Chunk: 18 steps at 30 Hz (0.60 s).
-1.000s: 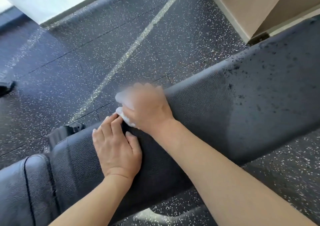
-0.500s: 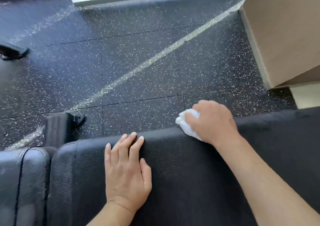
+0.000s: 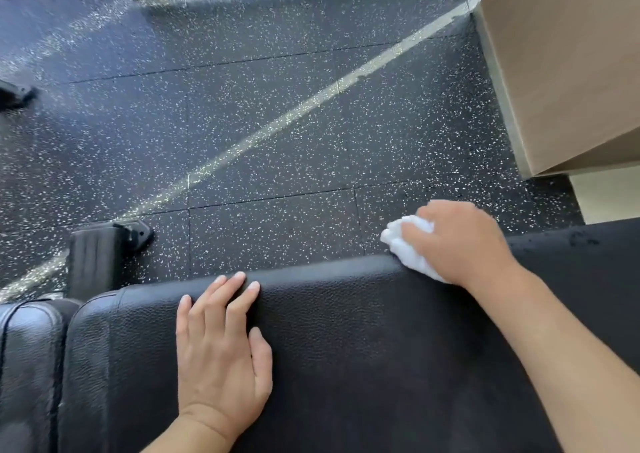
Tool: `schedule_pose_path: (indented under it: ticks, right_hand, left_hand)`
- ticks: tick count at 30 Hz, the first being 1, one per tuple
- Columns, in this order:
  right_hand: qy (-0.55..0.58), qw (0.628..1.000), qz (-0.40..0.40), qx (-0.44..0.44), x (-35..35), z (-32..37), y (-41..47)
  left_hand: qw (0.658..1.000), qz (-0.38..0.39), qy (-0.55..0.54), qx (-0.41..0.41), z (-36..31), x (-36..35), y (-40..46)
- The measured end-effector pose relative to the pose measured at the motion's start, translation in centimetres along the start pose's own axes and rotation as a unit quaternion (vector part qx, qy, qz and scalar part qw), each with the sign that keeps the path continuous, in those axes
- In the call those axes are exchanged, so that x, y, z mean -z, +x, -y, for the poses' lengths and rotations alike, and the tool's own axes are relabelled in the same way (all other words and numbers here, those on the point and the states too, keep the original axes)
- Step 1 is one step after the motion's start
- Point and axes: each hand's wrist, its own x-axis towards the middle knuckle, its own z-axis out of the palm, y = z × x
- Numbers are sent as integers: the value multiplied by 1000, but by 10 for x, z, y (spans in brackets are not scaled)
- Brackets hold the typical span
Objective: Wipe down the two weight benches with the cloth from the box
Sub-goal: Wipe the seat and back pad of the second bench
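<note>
Since half a second ago the right hand [image 3: 457, 241] has slid further to the right along the far edge of the bench pad, carrying the cloth with it, while the left hand has stayed planted where it was. That reads as one wiping stroke running along the rim toward the unwiped end.

The speckled rubber floor [image 3: 270, 123] fills most of the view, crossed by a pale diagonal stripe. Below it the black weight bench [image 3: 363, 348] spans the frame, its textured pad joined at the left to a second, smoother pad section [image 3: 31, 366]. Dark flecks show on the pad at the far right, so that stretch probably still needs the cloth. A tan box-like block [image 3: 568, 71] stands on the floor at upper right, and a black bench foot [image 3: 104, 255] sits on the floor beside the left end of the pad.

The left hand [image 3: 221, 352] lies flat on the pad, fingers straight and spread, holding nothing, seemingly bracing. The right hand is curled round the white cloth [image 3: 405, 248], bunched and pressed on the pad's far edge.

Only one bench is in view; the other is out of frame.
</note>
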Motion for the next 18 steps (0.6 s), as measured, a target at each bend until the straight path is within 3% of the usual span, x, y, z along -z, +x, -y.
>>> schedule_pose_path:
  ticks: [2,6,14,18]
  right_hand:
    - [11,999,-13,-34,10,-25,-4]
    - [-29,999,-7,-35,3,-2,-2]
    - [19,996,9,82,-75,179,8]
    - [38,996,21,80,-81,200,14]
  left_hand:
    - [1000,0,0,-1,0,1,0]
    - [1000,5,1,2,0,3,0]
    - [999,-5,-28,20,-2,8,-1]
    - [999,2,-40,36,-1,9,-1]
